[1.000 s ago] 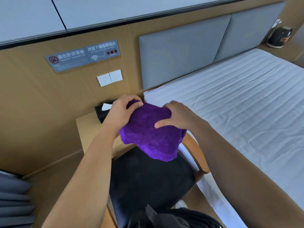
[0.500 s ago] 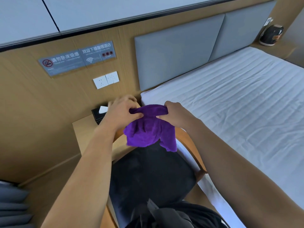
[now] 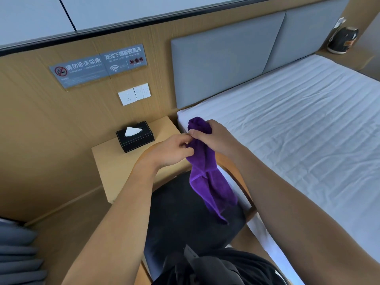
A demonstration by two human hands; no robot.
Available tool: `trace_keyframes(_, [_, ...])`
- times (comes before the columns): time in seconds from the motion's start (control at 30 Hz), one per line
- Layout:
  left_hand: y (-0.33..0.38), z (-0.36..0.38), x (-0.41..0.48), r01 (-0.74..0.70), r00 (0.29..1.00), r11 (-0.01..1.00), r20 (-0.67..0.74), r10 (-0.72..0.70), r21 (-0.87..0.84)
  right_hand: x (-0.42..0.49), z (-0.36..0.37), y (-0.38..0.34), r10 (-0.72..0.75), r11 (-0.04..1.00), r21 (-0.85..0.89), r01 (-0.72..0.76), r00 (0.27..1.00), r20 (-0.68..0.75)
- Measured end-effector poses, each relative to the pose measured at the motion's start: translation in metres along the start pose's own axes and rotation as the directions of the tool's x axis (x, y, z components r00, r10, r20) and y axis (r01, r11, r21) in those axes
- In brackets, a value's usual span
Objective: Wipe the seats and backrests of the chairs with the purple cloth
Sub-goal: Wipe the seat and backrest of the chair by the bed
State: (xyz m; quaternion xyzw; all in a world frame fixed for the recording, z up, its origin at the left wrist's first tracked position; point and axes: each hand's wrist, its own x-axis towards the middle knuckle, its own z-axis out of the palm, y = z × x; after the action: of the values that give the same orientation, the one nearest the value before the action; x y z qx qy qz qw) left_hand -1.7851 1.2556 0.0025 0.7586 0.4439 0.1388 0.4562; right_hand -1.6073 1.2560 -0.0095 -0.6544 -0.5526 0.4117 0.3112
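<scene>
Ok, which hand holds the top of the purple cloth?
The right hand, gripping the bunched top of the purple cloth; the left hand pinches lower down.

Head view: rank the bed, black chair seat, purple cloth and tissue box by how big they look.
Bed
black chair seat
purple cloth
tissue box
Seat partly hidden by arms; cloth bunched and nearer the camera.

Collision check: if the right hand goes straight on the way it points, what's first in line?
The left hand, close against the right hand; beyond it, probably the tissue box, though depth is unclear.
</scene>
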Motion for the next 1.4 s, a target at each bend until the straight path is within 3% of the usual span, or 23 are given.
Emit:
trace_keyframes(0.1, [-0.002,0.002,-0.002,0.03,0.994,0.993,-0.103,-0.042,-0.112,-0.001,-0.005,0.001,-0.057,0.997,-0.054,0.055,0.997,-0.047])
trace_keyframes(0.2, [-0.016,0.002,0.002,0.137,0.949,0.99,-0.289,-0.123,0.028,-0.008,-0.008,-0.006,-0.055,0.998,0.002,0.056,0.997,-0.062])
trace_keyframes(0.27, [-0.022,0.006,0.003,0.184,0.961,0.974,-0.23,-0.15,0.13,-0.013,-0.01,-0.014,-0.039,0.994,0.103,0.045,0.997,-0.061])
trace_keyframes(0.4, [-0.025,0.019,0.003,0.11,0.978,0.983,-0.193,-0.08,0.149,-0.017,-0.016,-0.031,-0.041,0.938,0.341,0.064,0.997,-0.072])
trace_keyframes(0.5, [-0.026,0.02,0.004,0.153,0.969,0.983,-0.212,-0.129,0.102,-0.011,-0.023,-0.031,-0.082,0.959,0.252,0.13,0.978,-0.192])
trace_keyframes(0.6, [-0.025,0.018,0.005,0.159,0.971,0.981,-0.163,-0.175,-0.108,-0.003,-0.025,-0.019,-0.129,0.992,-0.017,0.128,0.962,-0.241])
trace_keyframes(0.67, [-0.022,0.017,0.005,0.129,0.958,0.95,-0.211,-0.193,-0.285,0.002,-0.02,-0.007,-0.126,0.985,-0.142,0.098,0.97,-0.206])
trace_keyframes(0.8, [-0.016,0.016,0.008,0.117,0.929,0.923,-0.289,-0.233,-0.368,-0.004,-0.003,0.012,-0.084,0.971,-0.233,0.062,0.993,-0.088])
trace_keyframes(0.9, [-0.01,0.015,0.009,0.131,0.897,0.89,-0.331,-0.294,-0.437,-0.014,0.007,0.026,-0.034,0.982,-0.186,0.023,0.998,-0.056])
trace_keyframes(0.97, [-0.006,0.016,0.008,0.106,0.888,0.816,-0.316,-0.335,-0.568,-0.023,0.016,0.033,0.008,0.991,-0.135,-0.001,0.999,0.046])
trace_keyframes(1.1, [-0.001,0.015,0.003,0.054,0.943,0.646,-0.175,-0.284,-0.761,-0.033,0.032,0.043,-0.052,0.999,0.018,0.05,0.989,0.14])
trace_keyframes(1.3, [-0.003,0.012,-0.001,0.094,0.973,0.869,-0.139,-0.183,-0.485,-0.031,0.035,0.051,-0.127,0.992,0.025,0.126,0.99,0.063])
trace_keyframes(1.4, [-0.004,0.001,0.001,0.155,0.956,0.954,-0.205,-0.21,-0.256,-0.033,0.036,0.05,-0.098,0.983,0.158,0.094,0.995,0.017])
